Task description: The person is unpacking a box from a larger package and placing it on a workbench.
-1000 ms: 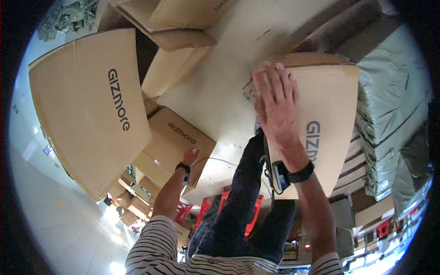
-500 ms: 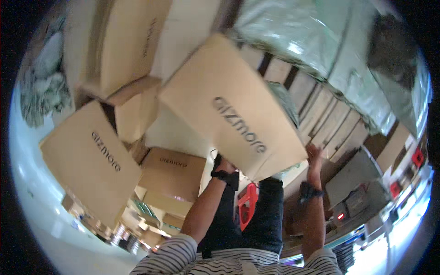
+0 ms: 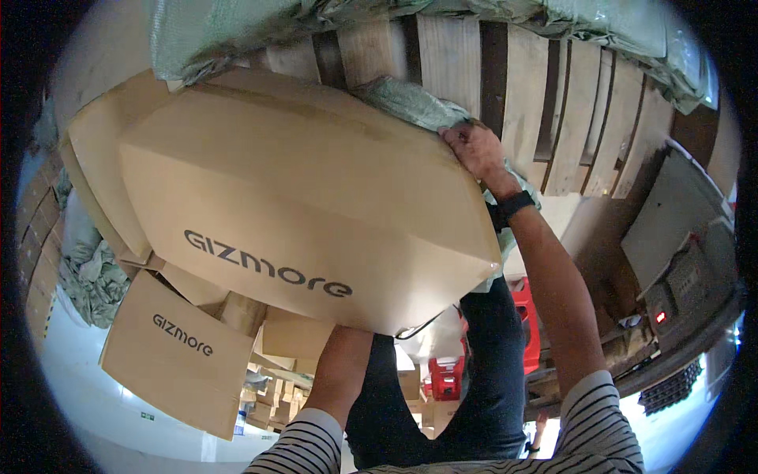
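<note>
The person holds a large brown cardboard box (image 3: 308, 205) with dark printed lettering up in front of the chest, its far end pushed against a wooden pallet (image 3: 505, 87) draped in green plastic wrap (image 3: 410, 99). The right hand (image 3: 472, 148), a black watch on its wrist, grips the box's far upper corner with curled fingers; the left hand is hidden beneath the box, probably propping its underside, so its grip cannot be told. A smaller lettered carton (image 3: 178, 355) lies lower left, just beside the held box
</note>
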Demonstrator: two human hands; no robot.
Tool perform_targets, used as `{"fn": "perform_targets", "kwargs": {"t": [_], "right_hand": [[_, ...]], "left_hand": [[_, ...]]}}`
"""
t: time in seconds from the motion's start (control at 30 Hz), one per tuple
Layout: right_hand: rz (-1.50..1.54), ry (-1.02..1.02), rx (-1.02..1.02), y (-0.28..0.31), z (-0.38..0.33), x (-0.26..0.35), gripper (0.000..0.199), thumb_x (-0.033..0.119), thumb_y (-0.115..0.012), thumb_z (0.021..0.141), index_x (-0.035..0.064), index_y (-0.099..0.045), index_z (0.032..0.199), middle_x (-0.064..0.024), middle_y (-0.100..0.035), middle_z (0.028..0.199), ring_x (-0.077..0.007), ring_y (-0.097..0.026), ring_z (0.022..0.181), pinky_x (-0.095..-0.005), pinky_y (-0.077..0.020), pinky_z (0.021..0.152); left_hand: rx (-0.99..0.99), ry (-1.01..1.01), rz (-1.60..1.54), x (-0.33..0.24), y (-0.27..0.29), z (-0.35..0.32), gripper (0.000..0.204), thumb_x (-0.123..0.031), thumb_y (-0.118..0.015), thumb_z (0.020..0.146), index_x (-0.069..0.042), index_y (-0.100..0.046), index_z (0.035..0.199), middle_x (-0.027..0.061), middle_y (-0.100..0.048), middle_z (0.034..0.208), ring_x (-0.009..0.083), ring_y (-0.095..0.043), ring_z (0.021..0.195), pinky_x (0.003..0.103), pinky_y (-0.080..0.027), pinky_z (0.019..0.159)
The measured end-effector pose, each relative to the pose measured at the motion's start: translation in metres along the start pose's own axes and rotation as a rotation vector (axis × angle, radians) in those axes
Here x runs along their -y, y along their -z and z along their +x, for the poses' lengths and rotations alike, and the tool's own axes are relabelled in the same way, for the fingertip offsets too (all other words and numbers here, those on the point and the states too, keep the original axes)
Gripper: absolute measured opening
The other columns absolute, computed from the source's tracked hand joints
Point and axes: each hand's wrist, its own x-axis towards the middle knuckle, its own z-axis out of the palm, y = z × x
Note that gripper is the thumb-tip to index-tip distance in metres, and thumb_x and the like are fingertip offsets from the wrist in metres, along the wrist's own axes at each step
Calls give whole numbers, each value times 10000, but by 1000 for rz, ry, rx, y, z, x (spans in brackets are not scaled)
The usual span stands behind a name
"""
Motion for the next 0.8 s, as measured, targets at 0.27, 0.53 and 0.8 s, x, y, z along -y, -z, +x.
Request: {"fn": "perform_targets", "kwargs": {"t": [0.27,0.53,0.8], "right_hand": [[369,179,-2,4,16,20,549,555,-490,1022,88,-730,1182,-240,-708,1152,-416,-666,1105,-456,-507,987],[289,90,358,13,61,39,753,651,-411,1027,42,-567,1440,-209,-589,1435,-319,-560,1324,-392,-387,1155],[449,-223,386,27,4,95,782,622,-417,1032,-3,-452,1500,-265,-543,1463,-413,-527,1354,-413,-401,1147]], "left_hand": [[-97,-45,-171,6,-5,80,420,-184,-668,972,-83,-558,1365,73,-622,1306,223,-589,1228,403,-485,1058],[-90,-58,-197,21,1,80,421,-168,-669,969,-80,-557,1365,77,-621,1307,232,-587,1234,406,-482,1064],[-131,-50,-149,37,18,-19,423,-153,-669,965,-77,-556,1366,81,-620,1309,240,-584,1239,410,-480,1070]]}}
